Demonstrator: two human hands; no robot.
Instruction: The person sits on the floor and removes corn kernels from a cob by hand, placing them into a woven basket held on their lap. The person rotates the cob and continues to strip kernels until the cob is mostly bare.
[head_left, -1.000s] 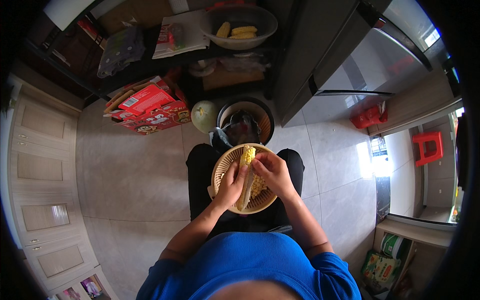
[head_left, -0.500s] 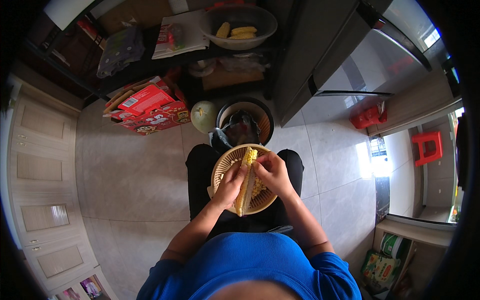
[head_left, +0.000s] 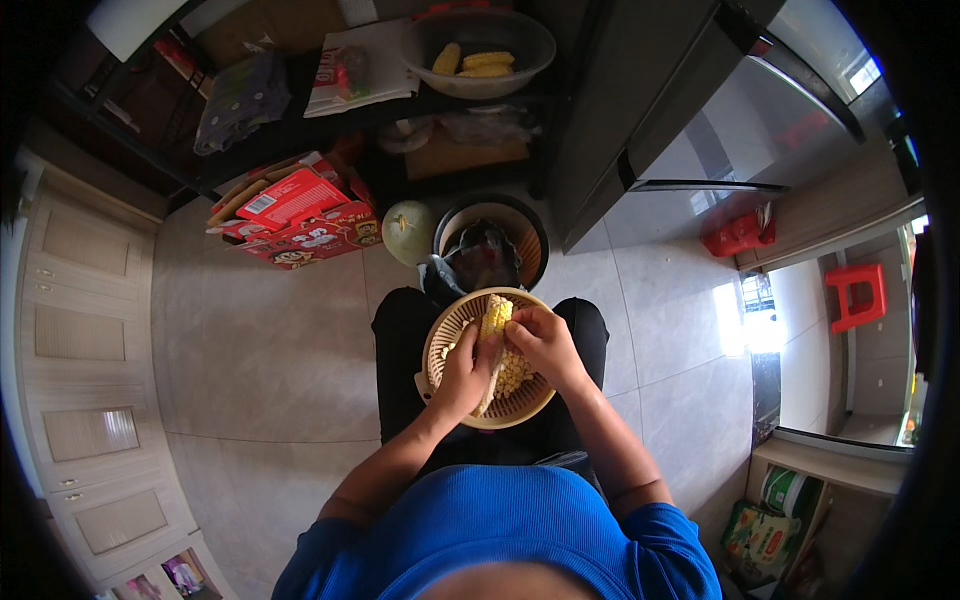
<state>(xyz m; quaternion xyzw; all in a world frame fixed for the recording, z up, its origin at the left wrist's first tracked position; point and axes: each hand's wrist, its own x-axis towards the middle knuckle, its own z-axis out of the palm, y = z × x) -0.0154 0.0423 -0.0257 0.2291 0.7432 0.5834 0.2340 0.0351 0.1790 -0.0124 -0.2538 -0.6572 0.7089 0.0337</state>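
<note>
A corn cob (head_left: 496, 319) is tilted over the basket, yellow kernels on its far part and a stripped pale stretch toward me. My left hand (head_left: 468, 372) is wrapped round its middle from the left. Against its far right side press the thumb and fingers of my right hand (head_left: 543, 345); any loose kernel between them is too small to make out. Below, a tan slatted basket (head_left: 432, 352) rests on my lap, and loose corn kernels (head_left: 514, 374) lie in it, mostly under my right hand.
Just beyond my knees stands a bin (head_left: 541, 240) with a black bag, beside a pale green melon (head_left: 408, 232) and a red carton (head_left: 318, 232). A bowl (head_left: 537, 68) with more cobs sits on the shelf. The fridge (head_left: 690, 150) rises at far right.
The cob has turned in my hands: more yellow kernels face up, and its near end shows less. My left hand has shifted slightly; my right hand stays close to the far end.
</note>
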